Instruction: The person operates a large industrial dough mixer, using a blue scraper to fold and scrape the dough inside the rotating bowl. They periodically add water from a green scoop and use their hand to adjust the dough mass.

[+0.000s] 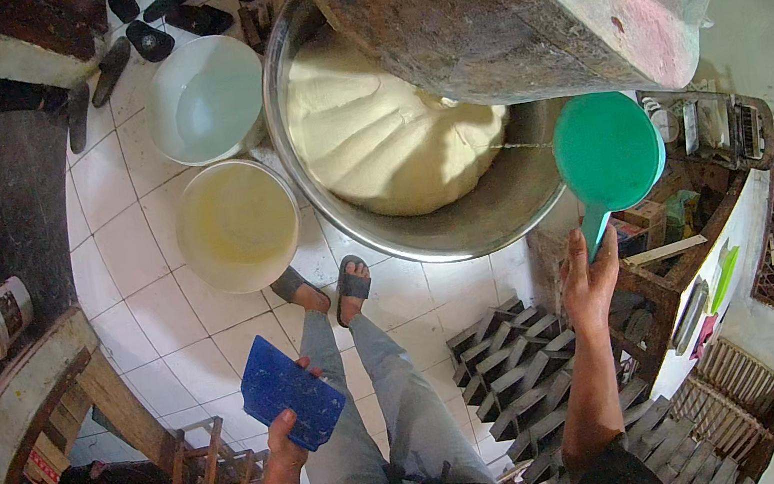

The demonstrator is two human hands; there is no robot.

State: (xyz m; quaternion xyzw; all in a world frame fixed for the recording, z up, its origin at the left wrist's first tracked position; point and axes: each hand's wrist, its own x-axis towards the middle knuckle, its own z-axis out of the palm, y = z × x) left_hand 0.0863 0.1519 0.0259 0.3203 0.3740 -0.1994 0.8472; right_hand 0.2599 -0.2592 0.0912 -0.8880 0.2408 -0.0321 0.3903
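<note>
Nearby | two buckets (192,238) beside mixing bowl (476,228) | mixer head (513,14) partly hiding dough (360,135)

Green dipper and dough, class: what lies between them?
In the head view, a thin pale stream and the bowl's inner wall lie between dipper and dough.

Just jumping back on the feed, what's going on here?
The person's left hand holds a blue plastic piece. The right hand grips a green dipper by its handle at the metal bowl's right edge; a thin stream seems to run from it toward the dough inside. Two buckets stand left of the bowl.
</note>
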